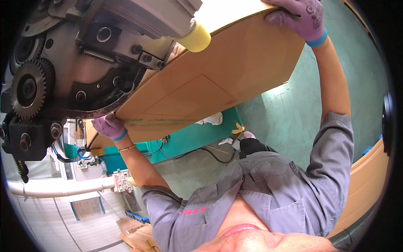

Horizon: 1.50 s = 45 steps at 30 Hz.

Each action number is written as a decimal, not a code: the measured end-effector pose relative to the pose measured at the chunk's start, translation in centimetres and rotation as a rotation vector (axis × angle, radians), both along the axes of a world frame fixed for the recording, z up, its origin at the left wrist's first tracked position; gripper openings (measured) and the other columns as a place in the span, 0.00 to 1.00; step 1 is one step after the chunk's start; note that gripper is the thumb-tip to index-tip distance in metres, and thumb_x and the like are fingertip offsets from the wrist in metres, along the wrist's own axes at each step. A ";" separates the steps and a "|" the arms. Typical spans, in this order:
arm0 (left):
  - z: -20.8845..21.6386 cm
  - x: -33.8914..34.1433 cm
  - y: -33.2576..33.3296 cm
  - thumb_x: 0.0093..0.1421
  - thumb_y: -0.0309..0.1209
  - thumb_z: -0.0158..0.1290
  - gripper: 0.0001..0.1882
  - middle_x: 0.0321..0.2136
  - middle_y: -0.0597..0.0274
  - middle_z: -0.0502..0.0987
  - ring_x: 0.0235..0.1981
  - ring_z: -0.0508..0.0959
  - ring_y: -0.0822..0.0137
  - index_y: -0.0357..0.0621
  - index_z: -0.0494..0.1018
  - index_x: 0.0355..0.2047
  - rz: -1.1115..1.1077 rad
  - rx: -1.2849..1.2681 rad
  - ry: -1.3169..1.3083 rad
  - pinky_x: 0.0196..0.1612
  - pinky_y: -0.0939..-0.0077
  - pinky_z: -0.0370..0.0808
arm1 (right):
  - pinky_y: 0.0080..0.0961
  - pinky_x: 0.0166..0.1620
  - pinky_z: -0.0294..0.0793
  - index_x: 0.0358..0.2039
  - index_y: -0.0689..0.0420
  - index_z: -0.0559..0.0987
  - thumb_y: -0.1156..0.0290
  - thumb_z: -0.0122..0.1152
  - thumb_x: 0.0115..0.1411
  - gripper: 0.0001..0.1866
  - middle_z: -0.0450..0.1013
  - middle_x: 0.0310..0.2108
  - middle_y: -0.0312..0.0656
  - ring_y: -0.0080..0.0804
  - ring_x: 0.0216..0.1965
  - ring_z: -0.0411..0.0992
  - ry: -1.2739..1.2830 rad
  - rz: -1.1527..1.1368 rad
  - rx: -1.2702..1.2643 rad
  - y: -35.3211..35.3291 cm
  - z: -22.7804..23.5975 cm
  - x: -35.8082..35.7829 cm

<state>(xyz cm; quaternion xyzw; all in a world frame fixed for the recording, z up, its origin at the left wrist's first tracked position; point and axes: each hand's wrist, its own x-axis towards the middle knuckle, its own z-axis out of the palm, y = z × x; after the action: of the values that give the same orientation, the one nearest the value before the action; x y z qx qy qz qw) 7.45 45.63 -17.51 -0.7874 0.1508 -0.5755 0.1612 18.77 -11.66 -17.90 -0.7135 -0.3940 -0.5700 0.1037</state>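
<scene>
A large brown cardboard sheet (pixel 247 63) spans the space between my two hands, slanting up from lower left to upper right. Red outline marks and a faint green line run across its face. My left hand (pixel 108 127), in a purple glove, grips the sheet's lower left end just below the machine's dark metal arm. At the far right end my right hand (pixel 300 19), gloved the same, pinches the upper edge, thumb on the brown face. The machine head (pixel 96 59), with gears, bolts and a yellow cylindrical tip (pixel 195 38), hangs over the sheet and hides part of its edge.
Below the sheet stands a green machine base (pixel 201 134) with a dark cable (pixel 218 158) on the floor beside it. A white pipe (pixel 63 188) runs along the left. Folded cardboard (pixel 136 233) lies at lower left, and more cardboard (pixel 365 180) stands at right.
</scene>
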 end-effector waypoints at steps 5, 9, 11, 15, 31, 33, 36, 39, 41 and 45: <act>-0.2 0.4 -0.8 0.70 0.43 0.39 0.22 0.27 0.55 0.78 0.31 0.75 0.50 0.46 0.75 0.25 0.057 0.084 -0.062 0.40 0.56 0.71 | 0.33 0.39 0.75 0.37 0.46 0.80 0.52 0.67 0.52 0.15 0.81 0.37 0.32 0.34 0.37 0.78 -0.002 -0.013 -0.001 -1.7 0.2 0.5; -0.3 0.1 -1.0 0.67 0.41 0.42 0.20 0.42 0.51 0.80 0.39 0.77 0.42 0.40 0.79 0.38 0.036 -0.083 0.072 0.44 0.54 0.71 | 0.34 0.43 0.75 0.40 0.48 0.81 0.56 0.64 0.54 0.16 0.80 0.41 0.34 0.34 0.41 0.77 0.081 -0.093 -0.062 -2.1 1.4 -0.4; -0.1 -0.3 -1.8 0.67 0.41 0.43 0.21 0.45 0.49 0.80 0.42 0.77 0.42 0.38 0.79 0.43 0.022 -0.101 0.072 0.48 0.54 0.71 | 0.33 0.50 0.74 0.45 0.52 0.82 0.59 0.66 0.49 0.23 0.79 0.45 0.34 0.36 0.47 0.75 0.129 -0.077 -0.060 -2.8 1.2 0.1; 0.2 0.0 -4.1 0.65 0.45 0.46 0.23 0.47 0.49 0.79 0.47 0.77 0.43 0.38 0.77 0.47 -0.038 -0.177 0.046 0.52 0.53 0.71 | 0.34 0.52 0.73 0.46 0.56 0.82 0.58 0.65 0.48 0.25 0.79 0.46 0.38 0.39 0.49 0.74 0.183 -0.062 -0.075 -4.3 1.4 0.3; -0.7 0.2 -4.4 0.66 0.36 0.49 0.20 0.52 0.46 0.75 0.51 0.75 0.41 0.43 0.69 0.56 0.076 0.042 0.028 0.52 0.51 0.73 | 0.31 0.50 0.74 0.42 0.49 0.84 0.57 0.63 0.52 0.18 0.80 0.43 0.33 0.33 0.48 0.76 0.145 -0.076 0.002 -6.3 0.8 1.0; -0.8 1.1 -4.4 0.65 0.35 0.50 0.20 0.52 0.47 0.75 0.51 0.75 0.42 0.42 0.69 0.55 0.071 0.050 0.001 0.53 0.52 0.73 | 0.32 0.51 0.72 0.43 0.48 0.84 0.56 0.64 0.50 0.19 0.80 0.43 0.32 0.33 0.48 0.75 0.160 -0.087 0.026 -6.6 0.2 0.9; -1.0 1.0 -4.0 0.65 0.39 0.49 0.21 0.53 0.48 0.75 0.52 0.74 0.41 0.41 0.72 0.53 0.081 0.039 -0.010 0.55 0.51 0.70 | 0.33 0.52 0.69 0.44 0.46 0.83 0.56 0.64 0.50 0.20 0.79 0.45 0.30 0.34 0.48 0.74 0.159 -0.100 0.054 -6.8 -0.7 1.0; -0.8 0.8 -4.6 0.65 0.45 0.46 0.24 0.53 0.47 0.74 0.53 0.72 0.39 0.39 0.74 0.51 0.083 -0.084 0.055 0.57 0.49 0.67 | 0.34 0.51 0.69 0.44 0.46 0.82 0.56 0.63 0.51 0.19 0.79 0.45 0.30 0.35 0.48 0.74 0.154 -0.082 0.074 -6.4 -0.7 0.9; -0.4 0.6 -5.6 0.65 0.37 0.48 0.18 0.53 0.48 0.75 0.51 0.74 0.40 0.40 0.75 0.50 0.076 -0.114 0.055 0.56 0.50 0.68 | 0.35 0.52 0.69 0.44 0.47 0.81 0.54 0.62 0.54 0.19 0.79 0.45 0.30 0.36 0.49 0.74 0.102 -0.093 0.052 -6.3 -0.7 0.9; -0.5 0.8 -5.7 0.66 0.41 0.46 0.21 0.52 0.46 0.75 0.53 0.73 0.41 0.38 0.75 0.50 0.038 -0.183 0.092 0.57 0.49 0.68 | 0.40 0.54 0.69 0.44 0.49 0.79 0.49 0.59 0.57 0.21 0.78 0.46 0.33 0.37 0.49 0.72 0.017 -0.131 0.011 -6.3 -0.5 0.2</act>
<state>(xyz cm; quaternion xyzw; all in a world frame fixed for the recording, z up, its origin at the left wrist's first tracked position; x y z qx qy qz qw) 8.21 39.96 -18.00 -0.8273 0.0896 -0.5468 0.0924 18.98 -17.96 -18.39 -0.7420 -0.3423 -0.5717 0.0734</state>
